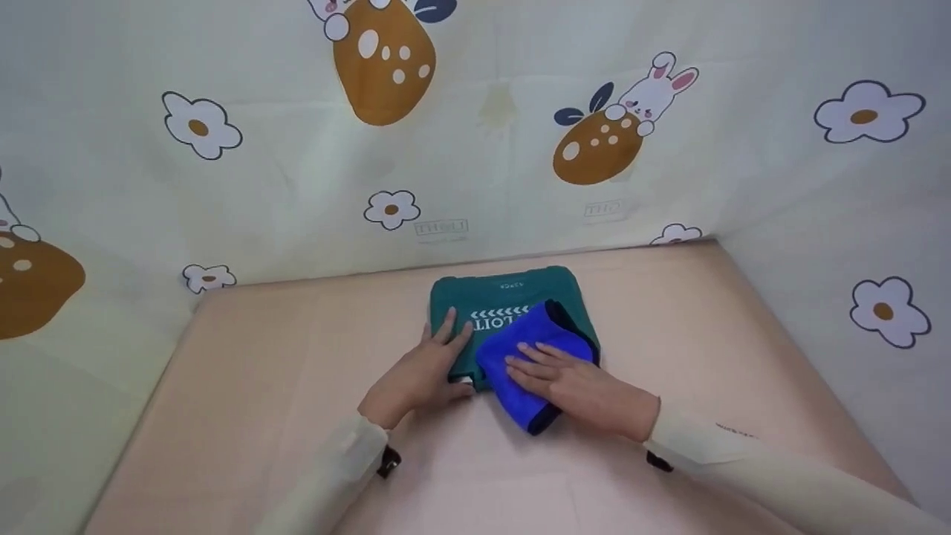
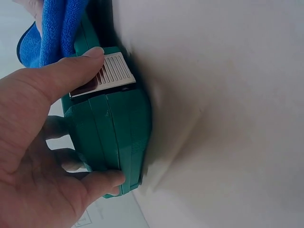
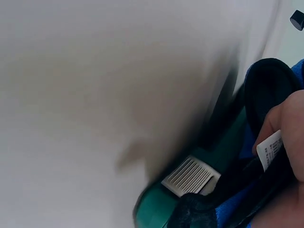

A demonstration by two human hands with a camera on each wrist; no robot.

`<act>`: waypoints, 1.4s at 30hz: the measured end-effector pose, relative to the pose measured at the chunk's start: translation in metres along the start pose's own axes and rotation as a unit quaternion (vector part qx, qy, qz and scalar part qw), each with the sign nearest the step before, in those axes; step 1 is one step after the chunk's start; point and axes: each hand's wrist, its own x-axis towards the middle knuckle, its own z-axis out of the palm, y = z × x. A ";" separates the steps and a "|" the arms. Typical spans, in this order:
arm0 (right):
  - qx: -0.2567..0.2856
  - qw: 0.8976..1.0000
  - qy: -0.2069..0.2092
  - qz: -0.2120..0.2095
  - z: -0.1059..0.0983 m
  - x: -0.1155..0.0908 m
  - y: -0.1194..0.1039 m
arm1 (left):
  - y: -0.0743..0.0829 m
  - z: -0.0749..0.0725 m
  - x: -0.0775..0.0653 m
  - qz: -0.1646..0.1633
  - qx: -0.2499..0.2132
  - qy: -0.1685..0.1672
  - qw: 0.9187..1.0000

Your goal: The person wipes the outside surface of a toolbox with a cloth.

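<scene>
A flat green plastic case with white lettering lies on the table. My left hand holds its near left corner, fingers spread over the lid. In the left wrist view, the left thumb lies on a silver latch and the little finger is against the case's side. On the lid's right half, a folded blue cloth with black edging overhangs the front edge. My right hand presses it down, fingers extended over it. In the right wrist view, the thumb is tucked at the cloth's edge beside a white label.
A pale beige tabletop surrounds the case. Behind it and at both sides hangs a light curtain printed with rabbits and flowers. A second silver latch shows on the case's front in the right wrist view.
</scene>
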 end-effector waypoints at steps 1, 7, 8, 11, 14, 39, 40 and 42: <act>0.000 1.000 0.002 -0.001 0.000 0.002 -0.001 | 0.000 -0.001 0.000 0.002 0.002 0.000 1.000; -0.004 1.000 0.010 -0.005 0.000 0.011 -0.005 | 0.002 -0.003 0.000 0.005 0.003 -0.006 1.000; -0.004 1.000 0.012 -0.006 0.001 0.012 -0.005 | 0.002 -0.003 0.000 0.003 0.003 -0.008 1.000; -0.002 1.000 0.018 -0.006 0.002 0.012 -0.005 | 0.002 -0.003 0.000 0.006 0.005 -0.005 1.000; -0.007 1.000 0.025 -0.011 0.002 0.011 -0.004 | 0.001 -0.003 -0.001 0.010 0.008 0.001 1.000; -0.088 0.994 0.017 -0.057 -0.010 -0.020 0.029 | -0.003 -0.004 -0.001 -0.002 -0.003 -0.019 1.000; -0.081 0.995 0.021 -0.058 -0.010 -0.021 0.031 | -0.003 -0.004 -0.001 -0.001 -0.001 -0.020 1.000; -0.066 0.996 0.028 -0.060 -0.011 -0.023 0.035 | -0.003 -0.004 0.000 0.002 0.002 -0.018 1.000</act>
